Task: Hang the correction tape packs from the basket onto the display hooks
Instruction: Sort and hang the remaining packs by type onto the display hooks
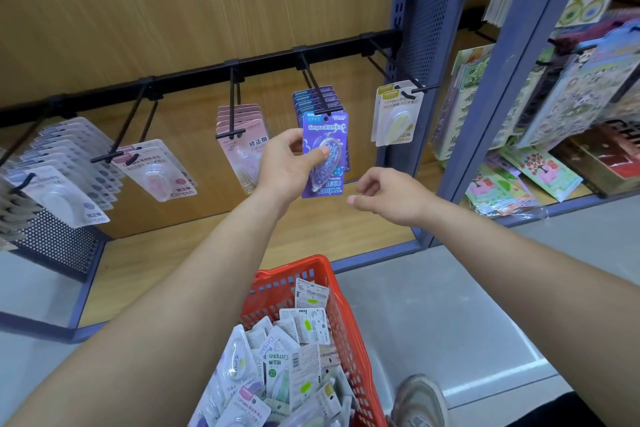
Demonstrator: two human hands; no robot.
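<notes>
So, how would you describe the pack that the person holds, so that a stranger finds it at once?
Follow the black rail across the wooden panel to the hook with purple packs. The one meant is the frontmost purple pack, the only one gripped by the left hand.

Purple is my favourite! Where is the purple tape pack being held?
The purple pack is mid-frame in the head view, pinched in the left hand in front of the hanging purple packs, pink packs to its left and yellow packs to its right.
</notes>
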